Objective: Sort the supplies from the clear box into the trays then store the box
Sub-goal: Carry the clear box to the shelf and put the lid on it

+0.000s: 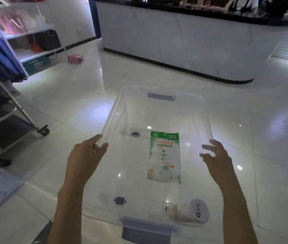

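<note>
I carry a clear plastic box (199, 110) with blue latches at both ends, held above the tiled floor. My left hand (85, 155) grips its left rim, thumb inside. My right hand (216, 157) grips the right rim the same way. A green and white packet (164, 157) lies flat on the box bottom. A round tub with a white lid (189, 211) lies on its side in the near right corner.
A metal trolley on castors (16, 124) stands at the left. Behind it are white shelves (27, 32) with pink bags and a dark crate. A long white counter (183, 43) crosses the back. A pink bag (75, 58) sits on the floor.
</note>
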`<state>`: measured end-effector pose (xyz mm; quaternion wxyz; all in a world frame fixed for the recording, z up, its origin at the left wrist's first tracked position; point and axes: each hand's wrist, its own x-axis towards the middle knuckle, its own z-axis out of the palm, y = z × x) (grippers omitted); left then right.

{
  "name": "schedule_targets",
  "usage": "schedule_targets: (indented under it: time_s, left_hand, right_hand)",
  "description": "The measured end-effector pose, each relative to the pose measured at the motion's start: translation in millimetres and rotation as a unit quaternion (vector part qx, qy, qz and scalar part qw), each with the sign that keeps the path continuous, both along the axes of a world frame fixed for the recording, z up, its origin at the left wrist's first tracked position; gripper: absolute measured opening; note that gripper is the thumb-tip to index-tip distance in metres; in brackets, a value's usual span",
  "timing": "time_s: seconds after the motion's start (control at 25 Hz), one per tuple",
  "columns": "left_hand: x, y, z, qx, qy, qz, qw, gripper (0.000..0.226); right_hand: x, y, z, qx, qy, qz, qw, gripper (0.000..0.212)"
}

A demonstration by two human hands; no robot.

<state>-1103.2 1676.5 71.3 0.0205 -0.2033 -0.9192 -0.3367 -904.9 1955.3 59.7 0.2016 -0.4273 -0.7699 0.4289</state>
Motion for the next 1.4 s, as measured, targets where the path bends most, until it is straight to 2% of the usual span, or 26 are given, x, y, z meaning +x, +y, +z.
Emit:
schedule_targets:
  time_s: [0.16, 0.44, 0.68, 0.84, 1.04, 1.2, 1.4]
  left_hand:
    - [-90.9, 27.9, -14.7, -0.029, -0.005, 0.046, 0.999, 0.039]
    - [-269.1, 88.7, 3.0, -0.024, 0.021, 0.134, 0.99, 0.041]
    - [-388.3, 116.1, 5.6, -0.034, 0.022, 0.192, 0.98, 0.036]
    - [-481.6, 147.1, -9.3, -0.077, 0.009, 0.167, 0.983, 0.04]
    - [-641.4, 196.2, -15.8, -0.104, -0.005, 0.124, 0.987, 0.041]
    - [-774.0, 256.1, 2.4, -0.085, 0.021, 0.103, 0.991, 0.04]
    - [-876.8, 323.5, -1.5, -0.061, 0.059, 0.079, 0.993, 0.036]
  right_hand:
    - [-117.8, 49.5, -14.7, -0.011, -0.02, 0.064, 0.998, 0.05]
    - [-356.0, 142.8, -6.0, 0.015, 0.031, 0.179, 0.983, 0.049]
    - [-493.3, 179.3, -6.9, 0.029, 0.017, 0.261, 0.965, 0.05]
    - [-581.8, 206.6, -21.2, 0.004, 0.005, 0.239, 0.971, 0.049]
    - [-719.1, 250.3, -15.8, 0.006, 0.003, 0.205, 0.979, 0.049]
    - [-826.4, 295.2, -4.4, 0.021, 0.008, 0.168, 0.986, 0.051]
    - [-914.2, 351.3, -11.2, -0.001, 0.029, 0.114, 0.993, 0.05]
